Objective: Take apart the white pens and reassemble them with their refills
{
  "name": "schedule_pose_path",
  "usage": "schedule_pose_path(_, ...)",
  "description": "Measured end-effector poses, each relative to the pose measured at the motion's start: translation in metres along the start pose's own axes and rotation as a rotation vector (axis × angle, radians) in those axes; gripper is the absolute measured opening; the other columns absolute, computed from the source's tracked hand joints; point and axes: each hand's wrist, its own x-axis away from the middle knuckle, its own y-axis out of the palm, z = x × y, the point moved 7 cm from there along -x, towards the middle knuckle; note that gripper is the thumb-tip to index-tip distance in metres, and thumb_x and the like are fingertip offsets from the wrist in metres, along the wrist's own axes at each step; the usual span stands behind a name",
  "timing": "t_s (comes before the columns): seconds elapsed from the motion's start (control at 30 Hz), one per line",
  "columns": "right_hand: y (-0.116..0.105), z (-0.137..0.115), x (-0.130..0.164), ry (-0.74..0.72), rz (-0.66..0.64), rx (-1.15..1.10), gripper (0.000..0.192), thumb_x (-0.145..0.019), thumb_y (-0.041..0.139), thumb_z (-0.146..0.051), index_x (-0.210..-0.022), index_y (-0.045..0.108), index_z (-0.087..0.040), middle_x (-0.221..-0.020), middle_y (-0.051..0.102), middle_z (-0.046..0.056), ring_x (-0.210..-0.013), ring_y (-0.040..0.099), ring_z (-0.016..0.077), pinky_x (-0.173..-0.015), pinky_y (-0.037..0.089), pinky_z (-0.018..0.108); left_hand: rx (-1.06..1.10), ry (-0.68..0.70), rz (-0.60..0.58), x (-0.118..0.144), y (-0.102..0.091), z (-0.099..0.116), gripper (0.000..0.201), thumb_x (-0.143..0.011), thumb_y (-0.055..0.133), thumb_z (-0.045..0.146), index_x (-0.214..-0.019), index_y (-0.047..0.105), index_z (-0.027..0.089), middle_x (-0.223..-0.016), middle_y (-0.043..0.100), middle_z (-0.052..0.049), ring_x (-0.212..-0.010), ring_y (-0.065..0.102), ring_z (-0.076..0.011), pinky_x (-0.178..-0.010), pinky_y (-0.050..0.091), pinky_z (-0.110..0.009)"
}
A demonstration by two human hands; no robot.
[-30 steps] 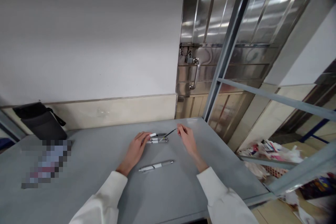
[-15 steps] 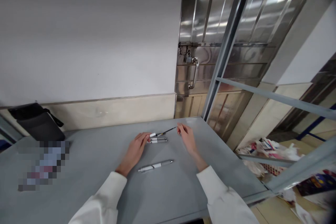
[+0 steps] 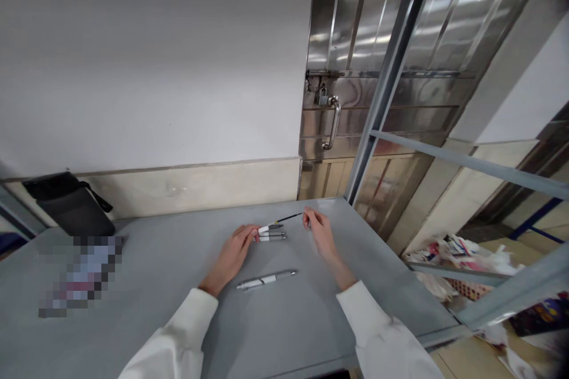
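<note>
My left hand (image 3: 237, 247) is closed on a white pen barrel (image 3: 264, 229) above the table. A thin dark pen refill (image 3: 288, 217) slants up to the right from the barrel's end, its far tip at the fingers of my right hand (image 3: 317, 228), which pinch it. Just below the barrel lie pens (image 3: 272, 237) with white and grey bodies, partly hidden by my left fingers. Closer to me, a single white and grey pen (image 3: 267, 279) rests at a slight slant between my forearms.
The grey table (image 3: 178, 308) meets a wall behind. A black pouch (image 3: 73, 204) leans at the back left, near a blurred-out item (image 3: 84, 275). Metal frame posts (image 3: 386, 77) rise at the right. Beyond them, plastic bags (image 3: 466, 254) lie in a heap.
The view has shifted slightly, so everything sits a little further right. More of the refill's length shows in line with the barrel. Both hands keep nearly the same pose.
</note>
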Motion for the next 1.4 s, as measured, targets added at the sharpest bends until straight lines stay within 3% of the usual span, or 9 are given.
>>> schedule_pose_path(0.67,0.004,0.001,0.003,0.072,0.012,-0.064,0.044,-0.086,0.051,-0.053,-0.057,0.048,-0.021,-0.054,0.044,-0.003,-0.054,0.04,0.0134,-0.057,0.03,0.029,0.012,-0.033,0.028,0.0,-0.003,-0.004,0.043,-0.103,0.028,0.041,-0.087,0.062,0.022,-0.089,0.065,-0.003,-0.089,0.058,-0.0191,-0.086,0.043,-0.029)
schedule_pose_path(0.9,0.007,-0.012,0.006,0.03,0.005,0.052,0.046,-0.089,0.048,-0.054,-0.057,0.048,-0.021,-0.054,0.047,-0.002,-0.054,0.043,0.0143,-0.055,0.03,0.028,0.026,-0.032,0.018,0.001,-0.002,-0.005,0.043,-0.103,0.028,0.042,-0.091,0.065,0.022,-0.089,0.065,-0.004,-0.089,0.059,-0.0193,-0.088,0.045,-0.031)
schedule_pose_path(1.13,0.035,-0.026,0.019,-0.11,-0.207,0.229,0.036,-0.09,0.05,-0.052,-0.075,0.062,-0.022,-0.064,0.057,-0.001,-0.059,0.048,0.0155,-0.058,0.034,0.027,0.032,-0.005,0.014,0.0,-0.004,-0.001,0.032,-0.101,0.04,0.04,-0.115,0.066,0.025,-0.101,0.068,-0.003,-0.099,0.061,-0.0196,-0.091,0.046,-0.03)
schedule_pose_path(1.27,0.043,-0.024,0.022,-0.164,-0.268,0.223,0.031,-0.091,0.051,-0.049,-0.083,0.064,-0.022,-0.075,0.063,0.0,-0.066,0.053,0.0165,-0.062,0.038,0.027,0.012,-0.014,0.007,-0.001,-0.003,-0.002,0.029,-0.098,0.046,0.039,-0.114,0.066,0.027,-0.106,0.068,-0.003,-0.103,0.06,-0.0208,-0.093,0.045,-0.032)
schedule_pose_path(1.4,0.046,-0.016,0.022,-0.116,-0.313,0.222,0.034,-0.091,0.051,-0.051,-0.078,0.062,-0.021,-0.066,0.057,-0.001,-0.06,0.05,0.0154,-0.059,0.036,0.026,0.027,-0.012,0.005,0.0,-0.002,-0.002,0.029,-0.098,0.047,0.041,-0.113,0.067,0.027,-0.107,0.068,-0.004,-0.103,0.06,-0.0212,-0.095,0.045,-0.033)
